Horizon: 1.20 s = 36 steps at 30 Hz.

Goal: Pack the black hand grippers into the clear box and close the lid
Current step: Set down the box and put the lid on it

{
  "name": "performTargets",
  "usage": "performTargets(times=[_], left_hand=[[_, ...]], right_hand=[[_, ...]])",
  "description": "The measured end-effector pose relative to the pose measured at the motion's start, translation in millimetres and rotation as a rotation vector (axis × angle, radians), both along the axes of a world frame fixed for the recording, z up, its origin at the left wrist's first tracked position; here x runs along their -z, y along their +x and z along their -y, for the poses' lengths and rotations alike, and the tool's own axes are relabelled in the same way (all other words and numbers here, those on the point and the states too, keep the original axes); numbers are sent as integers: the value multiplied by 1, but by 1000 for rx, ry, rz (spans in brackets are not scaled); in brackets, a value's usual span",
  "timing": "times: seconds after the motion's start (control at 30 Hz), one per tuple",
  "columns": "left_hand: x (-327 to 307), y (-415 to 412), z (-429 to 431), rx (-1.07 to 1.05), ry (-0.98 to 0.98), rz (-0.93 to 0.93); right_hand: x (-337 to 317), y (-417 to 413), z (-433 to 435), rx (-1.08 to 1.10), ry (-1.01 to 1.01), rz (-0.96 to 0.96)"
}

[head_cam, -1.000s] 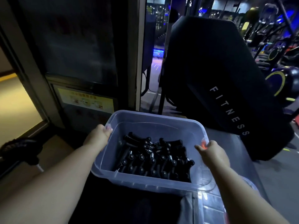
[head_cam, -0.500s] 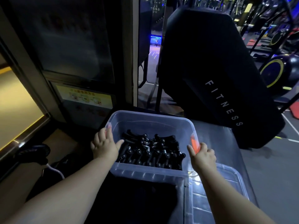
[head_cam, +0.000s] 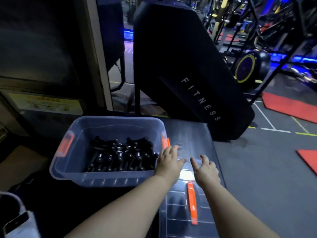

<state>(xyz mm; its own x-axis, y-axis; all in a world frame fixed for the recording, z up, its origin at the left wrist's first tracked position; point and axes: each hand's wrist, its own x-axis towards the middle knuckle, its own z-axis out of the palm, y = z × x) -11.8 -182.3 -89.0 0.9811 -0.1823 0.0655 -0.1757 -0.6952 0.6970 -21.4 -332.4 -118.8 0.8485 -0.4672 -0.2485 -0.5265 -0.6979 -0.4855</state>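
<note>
— Beside the clear box (head_cam: 68,169), rt side, what's lying there?

— Its lid (head_cam: 173,206), flat on a grey surface (head_cam: 193,134), long side running away from the camera. An orange handle (head_cam: 192,203) sits on top, approx. mid-lid.

— And the hands?

— Both are over the lid's far end. The left hand (head_cam: 169,162) is nearest the box, just beside its rt wall. The right hand (head_cam: 205,169) is next to it, further rt. The thumbs point at each other w/ a gap between.

— Gripping anything?

— No. Fingers on both are spread and loosely bent, w/ nothing pinched or wrapped. The fingertips may be touching the lid's far edge, but glare on the plastic makes it hard to tell.

— Where are the black hand grippers (head_cam: 120,155)?

— All inside the box, in a tangled heap on the bottom, well below the rim. The box is uncovered and upright on a dark surface.

— Latches?

— Both orange: a left latch (head_cam: 66,146) on the box's left end and a right latch (head_cam: 164,141) on the rt end, close to the left hand's fingers.

— Background?

— A big black panel (head_cam: 180,66) marked FITNESS leans behind the box and lid. Red mats (head_cam: 288,107) lie on the floor at far rt. Beyond them is an exercise bike (head_cam: 247,67) w/ a yellow-ringed wheel, among other gym gear in blue light.
</note>
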Motion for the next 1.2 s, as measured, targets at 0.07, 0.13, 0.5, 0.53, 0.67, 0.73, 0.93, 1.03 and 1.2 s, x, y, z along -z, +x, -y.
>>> performTargets(times=[0.07, 0.13, 0.5, 0.53, 0.67, 0.73, 0.93, 1.03, 1.2], left_hand=[[11, -4, 24, 38, 12, -76], [25, -8, 41, 53, 42, -170], [120, -36, 39, -96, 273, -542], [124, -36, 38, -111, 289, -559], [139, -38, 37, -208, 312, -646], [146, -39, 38, -239, 292, -699], [159, -40, 44, -296, 249, -768], [157, -39, 50, -358, 202, -759], [139, -35, 69, -335, 163, -728]], right_hand=[[6, -10, 21, 25, -9, -44], [14, -20, 40, 43, -35, -107], [85, -68, 85, 59, -30, -365], [90, -70, 85, 60, -33, -380], [109, -76, 86, 80, -11, -395], [117, -82, 89, 111, 13, -396], [137, -94, 92, 186, 66, -390], [138, -96, 95, 212, 77, -359], [126, -105, 114, 302, 45, -308]])
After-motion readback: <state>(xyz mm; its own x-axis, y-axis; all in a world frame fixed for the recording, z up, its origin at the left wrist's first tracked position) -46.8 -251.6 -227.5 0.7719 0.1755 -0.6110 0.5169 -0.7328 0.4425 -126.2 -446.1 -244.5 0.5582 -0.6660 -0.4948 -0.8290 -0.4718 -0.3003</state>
